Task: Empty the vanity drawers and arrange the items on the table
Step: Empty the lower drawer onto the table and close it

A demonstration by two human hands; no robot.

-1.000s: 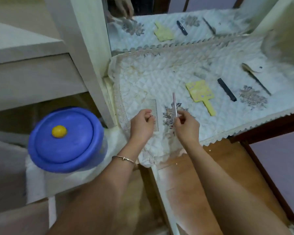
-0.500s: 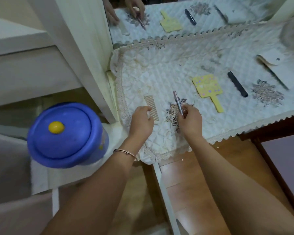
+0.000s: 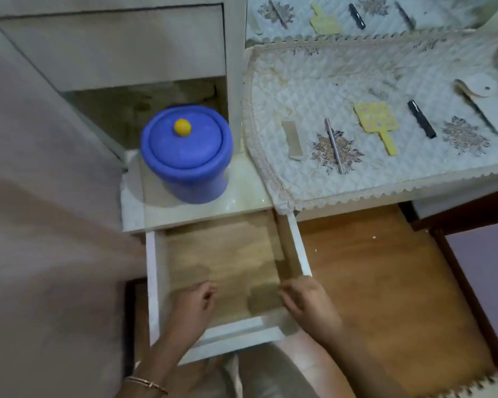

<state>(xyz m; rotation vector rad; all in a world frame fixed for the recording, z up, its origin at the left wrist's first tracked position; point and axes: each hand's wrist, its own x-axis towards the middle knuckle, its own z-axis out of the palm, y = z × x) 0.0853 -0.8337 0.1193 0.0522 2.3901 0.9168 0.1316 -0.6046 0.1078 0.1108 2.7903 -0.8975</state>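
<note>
Drawer lower centre, pulled out, seemingly bare. Left hand inside, loosely curled, holding nothing; right hand at its lower right corner, grip unclear. Check corners, then push shut squarely.

Table — quilted cloth carrying comb, pen, yellow paddle, black comb.

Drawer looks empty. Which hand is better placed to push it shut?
Right, probably. The right hand sits over the front right corner of the drawer, so it could push from there. The left hand is inside the drawer, wrist across the front panel, and would have to pull out first.
</note>
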